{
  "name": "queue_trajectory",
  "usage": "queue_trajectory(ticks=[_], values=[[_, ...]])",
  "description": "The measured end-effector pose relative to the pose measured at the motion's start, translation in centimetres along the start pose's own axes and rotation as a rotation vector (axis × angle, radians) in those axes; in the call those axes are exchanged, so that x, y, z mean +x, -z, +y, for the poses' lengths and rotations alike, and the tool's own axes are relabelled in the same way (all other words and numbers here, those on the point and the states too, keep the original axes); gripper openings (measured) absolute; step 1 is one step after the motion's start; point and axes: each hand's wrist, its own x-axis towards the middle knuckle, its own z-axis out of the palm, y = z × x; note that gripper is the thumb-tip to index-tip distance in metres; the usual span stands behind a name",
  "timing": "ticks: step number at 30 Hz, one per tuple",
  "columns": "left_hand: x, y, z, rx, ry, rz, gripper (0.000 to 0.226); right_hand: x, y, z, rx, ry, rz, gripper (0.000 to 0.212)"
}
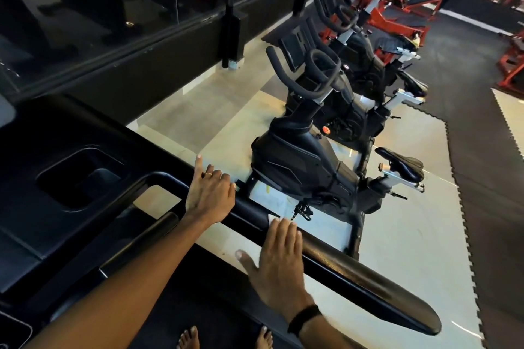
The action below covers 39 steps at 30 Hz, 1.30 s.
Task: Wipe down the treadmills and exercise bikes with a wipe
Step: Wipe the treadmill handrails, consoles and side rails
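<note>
1. Black and glossy, the treadmill's right handrail (pixel 354 272) ran from the console at the left to its rounded end near the lower right, and two bare feet (pixel 189 338) showed at the bottom edge on the treadmill's deck.
2. On that rail lay the right hand (pixel 279 258), a dark band (pixel 304 317) on its wrist, its grip spread apart with straight fingers pressing a white wipe (pixel 272 217) down onto the rail; only a corner of the wipe peeked out past the fingertips.
3. Just beyond it, further left along the same rail, sat the left hand (pixel 208 193), a ring on one finger, its grip clamped over the far side of the rail with fingers curled and the forefinger pointing up and away.
4. To the left spread the treadmill's dark console (pixel 56 150), with a recessed tray (pixel 76 176) sunk into it.
5. Past the rail, on a pale floor (pixel 215 99), stood a black exercise bike (pixel 309 156) with looped handlebars and a black saddle at its right.
6. Behind it stood a second exercise bike (pixel 365 65) of the same kind, then red weight machines (pixel 397 5) on dark rubber matting (pixel 482 150) at the far right.
7. Dark glass panels (pixel 99 22) lined the far left side.
</note>
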Motion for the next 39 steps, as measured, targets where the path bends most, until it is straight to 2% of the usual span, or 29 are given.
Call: queue_trajectory(ticks=[2, 4, 7, 9, 11, 14, 16, 19, 24, 27, 30, 32, 35, 37, 39], values=[[0.0, -0.1, 0.0, 0.001, 0.000, 0.020, 0.056, 0.0, 0.1, -1.8, 0.067, 0.043, -0.008, 0.103], [-0.2, -0.3, -0.1, -0.003, -0.006, 0.046, 0.063, 1.2, 1.0, -3.1, 0.137, 0.169, -0.032, 0.108], [-0.1, -0.3, 0.0, -0.005, -0.011, 0.047, 0.064, 4.8, 2.1, -2.8, 0.202, 0.261, -0.136, 0.108], [-0.1, -0.3, 0.1, 0.003, -0.003, 0.044, 0.073, 7.1, 2.6, -1.6, 0.302, 0.214, -0.175, 0.099], [0.0, -0.5, 0.0, 0.004, -0.018, 0.059, 0.079, 8.6, 2.9, 0.3, 0.421, 0.102, -0.284, 0.086], [0.1, -0.8, -0.4, -0.019, -0.006, 0.037, 0.086, 8.2, 2.9, 3.9, 0.487, -0.078, -0.396, 0.088], [0.1, -0.7, -0.4, -0.037, 0.005, 0.023, 0.090, 6.1, 2.2, 5.9, 0.417, -0.090, -0.315, 0.091], [0.3, 0.0, 0.5, -0.108, 0.024, 0.048, 0.091, 1.8, 0.5, 6.5, 0.226, -0.011, -0.099, 0.104], [0.7, 0.1, 6.2, -0.237, -0.143, 0.068, 0.083, -2.2, -1.5, 4.3, 0.057, 0.090, 0.086, 0.092], [0.7, -1.2, 7.6, -0.160, -0.268, 0.092, 0.077, -0.9, -0.2, 4.3, 0.176, 0.177, -0.040, 0.101], [0.9, -1.8, 6.8, -0.211, -0.241, 0.056, 0.077, 3.0, 1.0, 5.5, 0.323, 0.099, -0.216, 0.114], [1.2, -1.6, 6.7, -0.202, -0.244, 0.010, 0.080, 5.7, 2.2, 6.2, 0.472, -0.028, -0.342, 0.107], [1.2, -1.2, 6.9, -0.224, -0.224, -0.094, 0.074, 8.0, 3.0, 7.8, 0.531, -0.192, -0.558, 0.093], [1.0, -1.1, 6.8, -0.229, -0.215, -0.147, 0.062, 7.8, 2.7, 8.5, 0.460, -0.206, -0.571, 0.090], [1.1, -1.2, 6.7, -0.178, -0.222, -0.170, 0.060, 6.4, 1.8, 8.7, 0.312, -0.126, -0.443, 0.092]])
